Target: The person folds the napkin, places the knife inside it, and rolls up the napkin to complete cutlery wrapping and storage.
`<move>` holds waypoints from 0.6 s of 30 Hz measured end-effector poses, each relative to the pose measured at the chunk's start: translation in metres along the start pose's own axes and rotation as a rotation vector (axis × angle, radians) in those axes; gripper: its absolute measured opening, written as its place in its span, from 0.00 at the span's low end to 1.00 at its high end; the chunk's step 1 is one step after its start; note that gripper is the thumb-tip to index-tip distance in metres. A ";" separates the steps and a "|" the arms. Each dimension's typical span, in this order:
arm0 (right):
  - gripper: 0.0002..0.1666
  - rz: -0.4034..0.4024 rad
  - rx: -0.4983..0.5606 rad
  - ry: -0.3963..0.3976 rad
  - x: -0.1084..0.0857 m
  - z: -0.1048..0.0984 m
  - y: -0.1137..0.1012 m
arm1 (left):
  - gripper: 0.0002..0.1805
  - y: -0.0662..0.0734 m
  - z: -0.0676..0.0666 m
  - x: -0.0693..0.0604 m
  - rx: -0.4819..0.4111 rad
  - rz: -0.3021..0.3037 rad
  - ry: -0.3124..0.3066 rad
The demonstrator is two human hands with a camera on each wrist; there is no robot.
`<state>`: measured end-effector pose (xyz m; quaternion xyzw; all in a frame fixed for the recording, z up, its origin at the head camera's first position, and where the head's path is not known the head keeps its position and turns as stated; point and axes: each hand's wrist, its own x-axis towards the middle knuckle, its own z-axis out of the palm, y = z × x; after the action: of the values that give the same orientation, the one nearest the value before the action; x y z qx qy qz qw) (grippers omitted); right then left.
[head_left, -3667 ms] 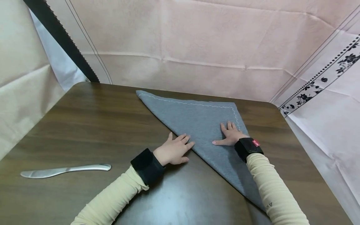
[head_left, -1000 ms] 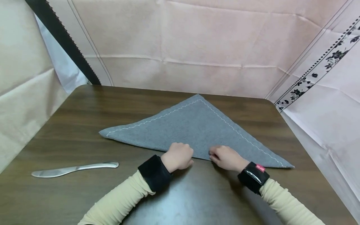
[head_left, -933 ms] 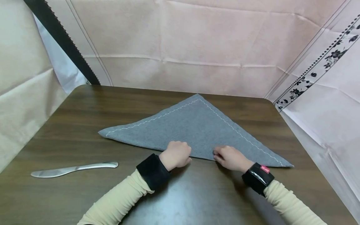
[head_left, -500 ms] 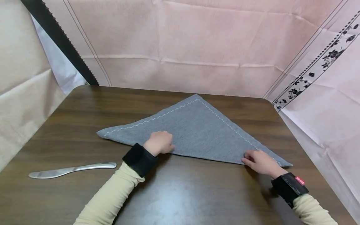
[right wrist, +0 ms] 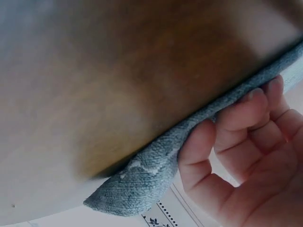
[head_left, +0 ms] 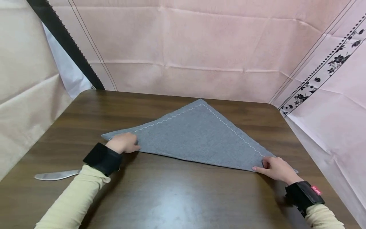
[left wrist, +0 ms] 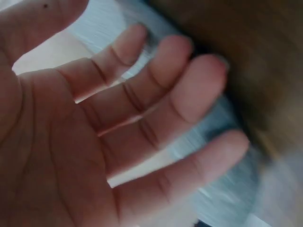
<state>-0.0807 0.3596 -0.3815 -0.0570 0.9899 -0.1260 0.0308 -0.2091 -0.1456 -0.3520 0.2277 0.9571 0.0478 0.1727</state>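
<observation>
A grey cloth (head_left: 194, 136) with white stitching along two edges lies folded as a triangle, its point towards the far side. My left hand (head_left: 123, 143) rests on the front fold near the cloth's left corner. In the left wrist view its fingers (left wrist: 163, 137) are spread and only slightly bent over the blurred cloth (left wrist: 236, 189). My right hand (head_left: 277, 168) lies on the fold near the right corner. In the right wrist view bent fingers (right wrist: 199, 142) touch the folded edge with their tips, and the thumb is hidden; the cloth's corner (right wrist: 128, 189) sticks out beyond them.
A silver table knife (head_left: 57, 175) lies on the left of the brown wooden table (head_left: 177, 194), its handle hidden behind my left forearm. Pale pink sheeting (head_left: 200, 41) hangs behind the table, with a floral black-and-white band at the right.
Earlier the cloth lay turned with its fold running diagonally; now the fold faces me. My hands have slid apart along it from the middle, left hand leftward, right hand rightward.
</observation>
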 end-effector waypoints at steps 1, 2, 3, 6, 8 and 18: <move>0.26 0.001 0.000 0.002 0.000 0.001 0.000 | 0.13 -0.006 0.000 -0.002 -0.003 0.008 0.001; 0.26 -0.001 -0.004 0.003 0.000 0.002 0.001 | 0.13 -0.011 0.001 -0.003 -0.005 0.018 0.005; 0.26 -0.003 -0.005 0.005 0.001 0.003 0.001 | 0.14 -0.016 0.001 -0.005 -0.010 0.031 0.006; 0.26 -0.010 -0.009 0.006 0.001 0.004 0.002 | 0.15 -0.022 0.001 -0.007 -0.027 0.065 0.002; 0.26 -0.016 -0.006 0.003 0.001 0.005 0.003 | 0.15 -0.024 0.001 -0.008 -0.034 0.077 -0.007; 0.13 0.033 0.017 0.063 0.003 -0.010 0.019 | 0.11 -0.038 -0.003 -0.015 -0.026 0.087 0.141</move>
<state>-0.0865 0.3803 -0.3770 -0.0364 0.9901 -0.1358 0.0022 -0.2132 -0.1860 -0.3513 0.2627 0.9554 0.0838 0.1057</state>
